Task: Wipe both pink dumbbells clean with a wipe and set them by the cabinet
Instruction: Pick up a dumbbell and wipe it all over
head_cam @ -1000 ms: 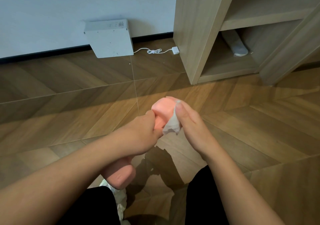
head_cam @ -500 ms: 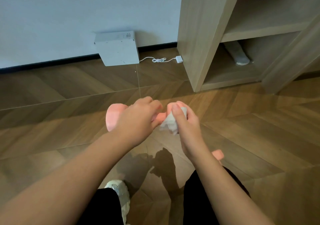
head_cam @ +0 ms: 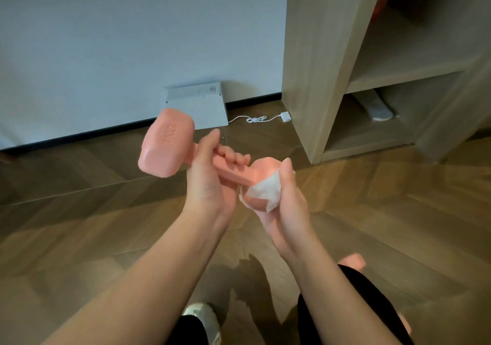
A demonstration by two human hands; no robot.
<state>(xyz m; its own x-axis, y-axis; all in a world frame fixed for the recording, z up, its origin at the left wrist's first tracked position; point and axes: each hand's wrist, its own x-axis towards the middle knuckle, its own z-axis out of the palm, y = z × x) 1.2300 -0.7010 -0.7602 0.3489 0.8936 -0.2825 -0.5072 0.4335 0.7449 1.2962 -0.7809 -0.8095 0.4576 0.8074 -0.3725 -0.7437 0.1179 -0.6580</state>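
Note:
A pink dumbbell [head_cam: 166, 145] is held in the air, lying across the view with its big end up at the left. My left hand [head_cam: 210, 182] grips its handle from below, fingers curled over the bar. My right hand [head_cam: 285, 201] cups the near right end and presses a white wipe [head_cam: 264, 192] against it with the thumb. A small part of the second pink dumbbell [head_cam: 353, 261] shows on the floor behind my right forearm. The wooden cabinet [head_cam: 313, 65] stands at the upper right.
A white box [head_cam: 198, 109] leans on the wall, with a white cable and plug [head_cam: 285, 117] beside the cabinet foot. A grey object [head_cam: 378, 109] lies on the cabinet's bottom shelf. My shoe [head_cam: 204, 318] and dark trouser legs are at the bottom, on wooden floor.
The dumbbell has been turned and lifted: its left end now sits higher and its flat face shows. My left palm has rolled upward under the handle. The right hand stays on the other end with the wipe.

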